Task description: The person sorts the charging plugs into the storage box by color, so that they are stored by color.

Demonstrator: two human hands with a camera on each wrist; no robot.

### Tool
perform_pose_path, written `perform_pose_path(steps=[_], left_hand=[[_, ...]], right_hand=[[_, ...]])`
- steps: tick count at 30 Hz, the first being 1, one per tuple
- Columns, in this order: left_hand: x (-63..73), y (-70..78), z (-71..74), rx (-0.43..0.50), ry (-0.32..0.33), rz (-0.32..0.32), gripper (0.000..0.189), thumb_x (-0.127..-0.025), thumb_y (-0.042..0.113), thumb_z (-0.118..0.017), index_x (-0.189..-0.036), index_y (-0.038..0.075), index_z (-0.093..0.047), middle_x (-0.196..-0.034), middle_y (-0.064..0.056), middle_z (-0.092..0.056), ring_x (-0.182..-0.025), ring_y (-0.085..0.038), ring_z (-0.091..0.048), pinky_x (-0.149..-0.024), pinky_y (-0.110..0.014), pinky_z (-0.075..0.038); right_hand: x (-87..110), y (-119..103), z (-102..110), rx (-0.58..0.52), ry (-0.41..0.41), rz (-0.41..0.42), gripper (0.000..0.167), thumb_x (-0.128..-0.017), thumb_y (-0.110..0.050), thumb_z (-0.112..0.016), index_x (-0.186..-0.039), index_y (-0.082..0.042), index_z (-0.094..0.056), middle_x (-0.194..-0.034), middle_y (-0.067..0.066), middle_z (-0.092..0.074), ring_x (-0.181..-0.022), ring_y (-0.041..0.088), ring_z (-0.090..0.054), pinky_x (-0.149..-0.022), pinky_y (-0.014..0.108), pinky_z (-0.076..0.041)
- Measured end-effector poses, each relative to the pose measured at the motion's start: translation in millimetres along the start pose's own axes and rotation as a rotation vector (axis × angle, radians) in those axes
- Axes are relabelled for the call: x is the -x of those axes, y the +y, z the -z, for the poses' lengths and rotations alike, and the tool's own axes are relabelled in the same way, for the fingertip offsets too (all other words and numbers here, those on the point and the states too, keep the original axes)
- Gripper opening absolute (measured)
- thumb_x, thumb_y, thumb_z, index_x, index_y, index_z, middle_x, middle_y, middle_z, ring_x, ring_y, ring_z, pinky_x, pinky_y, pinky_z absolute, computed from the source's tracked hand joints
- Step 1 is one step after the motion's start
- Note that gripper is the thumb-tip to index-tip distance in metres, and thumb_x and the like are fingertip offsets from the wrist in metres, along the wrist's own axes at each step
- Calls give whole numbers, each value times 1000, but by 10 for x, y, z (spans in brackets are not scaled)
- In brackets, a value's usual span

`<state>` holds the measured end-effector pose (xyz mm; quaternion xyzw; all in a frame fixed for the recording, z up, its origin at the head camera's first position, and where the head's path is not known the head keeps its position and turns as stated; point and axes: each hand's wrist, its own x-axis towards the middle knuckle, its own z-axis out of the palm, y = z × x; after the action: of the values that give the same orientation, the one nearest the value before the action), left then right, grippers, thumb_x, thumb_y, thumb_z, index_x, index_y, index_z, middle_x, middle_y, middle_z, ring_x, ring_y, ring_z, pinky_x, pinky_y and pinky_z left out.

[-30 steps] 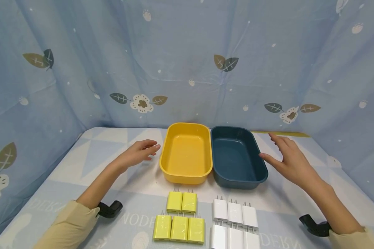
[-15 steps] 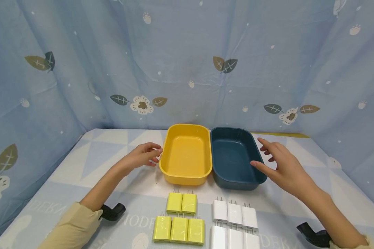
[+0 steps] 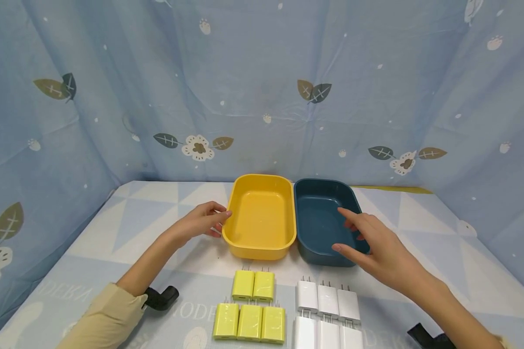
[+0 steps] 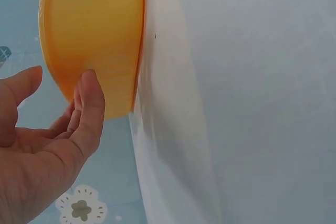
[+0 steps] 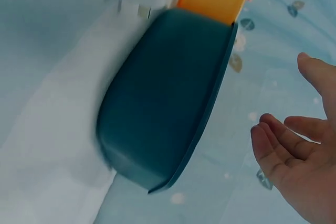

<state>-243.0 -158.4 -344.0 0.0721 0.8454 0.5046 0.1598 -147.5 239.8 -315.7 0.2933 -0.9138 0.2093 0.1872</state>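
Observation:
My left hand (image 3: 200, 220) is at the left side of the yellow container (image 3: 262, 252), thumb close to the rim and fingers beside the outer wall. In the left wrist view its thumb and fingers (image 4: 90, 95) stand apart; whether they touch the wall I cannot tell. Above the right side of the dark blue container (image 3: 323, 232) hovers my right hand (image 3: 384, 254), holding nothing, thumb and fingers spread. Nearer me lie several yellow charger plugs (image 3: 249, 322) and several white charger plugs (image 3: 328, 298), in rows with prongs pointing away.
Both containers stand side by side on a patterned tablecloth (image 3: 148, 213), near its back edge. Behind them hangs a blue curtain (image 3: 262, 87) with leaf and flower prints. Black wrist mounts (image 3: 162, 297) stick out from the arms.
My right hand has moved left and towards me, from beside the blue container to over it. My left hand has edged right to the yellow container's rim. Containers and plugs have stayed put.

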Motion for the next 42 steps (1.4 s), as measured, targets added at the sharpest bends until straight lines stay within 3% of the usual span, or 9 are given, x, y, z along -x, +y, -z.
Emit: perform_pose_path(steps=[8, 16, 22, 30, 42], left_hand=[[18, 21, -27, 20, 3, 11, 45, -99, 31, -63, -123, -4, -49, -94, -14, -59, -79, -23, -62, -79, -36, -60], [2, 1, -30, 46, 7, 26, 43, -98, 29, -65, -121, -4, -48, -91, -14, -58, -72, -22, -61, -74, -33, -60], [-10, -53, 2, 123, -34, 10, 42, -97, 25, -65, -122, -4, -48, -87, -14, -61, -72, -23, -61, -73, -32, -60], [-8, -93, 33, 230, -82, 6, 44, -96, 18, -68, -125, -5, -45, -87, -13, -63, -73, -22, -61, -73, -30, -59], [9, -97, 31, 253, -88, 9, 45, -95, 13, -67, -129, -6, -42, -92, -17, -64, -71, -21, -61, -76, -33, -60]], right_hand=[[34, -177, -87, -68, -48, 43, 72, -87, -30, -78, -148, -13, -43, -112, -6, -56, -98, 14, -55, -63, 21, -53], [53, -345, -243, -93, -107, 110, 70, -90, -39, -73, -149, -18, -42, -115, -8, -56, -101, 9, -57, -81, 28, -56], [75, -444, -333, -123, -138, 120, 68, -90, -46, -71, -147, -21, -45, -114, -20, -50, -101, 0, -51, -82, 22, -54], [107, -565, -410, -135, -264, 63, 69, -91, -55, -65, -150, -27, -42, -118, -17, -51, -102, 4, -51, -85, 24, -53], [112, -723, -495, -192, -477, 52, 68, -92, -60, -58, -148, -23, -44, -115, -13, -54, -99, 5, -51, -85, 25, -53]])
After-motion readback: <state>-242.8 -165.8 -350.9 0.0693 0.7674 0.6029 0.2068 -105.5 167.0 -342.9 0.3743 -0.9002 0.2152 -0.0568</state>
